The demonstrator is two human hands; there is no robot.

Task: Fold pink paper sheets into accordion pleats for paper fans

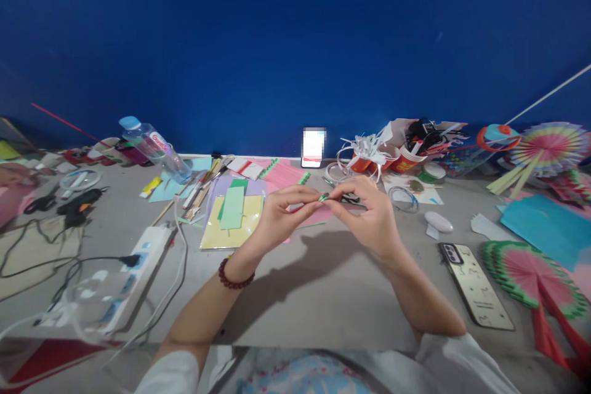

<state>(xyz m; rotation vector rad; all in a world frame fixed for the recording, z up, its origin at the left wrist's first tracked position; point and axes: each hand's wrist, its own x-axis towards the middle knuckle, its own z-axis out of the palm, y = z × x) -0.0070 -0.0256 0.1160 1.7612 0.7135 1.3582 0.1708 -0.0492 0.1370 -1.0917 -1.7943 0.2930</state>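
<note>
Above the middle of the table, my left hand (287, 212) and my right hand (367, 212) meet at the fingertips. Between them they pinch a small green piece (323, 197), perhaps folded paper; most of it is hidden by the fingers. A little red shows by my left palm. Beyond my hands lies a pink pleated sheet with green edges (286, 173). To the left, light green paper strips (233, 208) rest on a yellow pack (207, 231) over purple paper.
A power strip (143, 277) with cables and a bottle (159, 148) stand left. A lit phone (313, 148) leans on the blue wall. Cups of supplies (409, 160) are back right. Another phone (478, 289) and a watermelon-coloured paper fan (526, 271) lie right.
</note>
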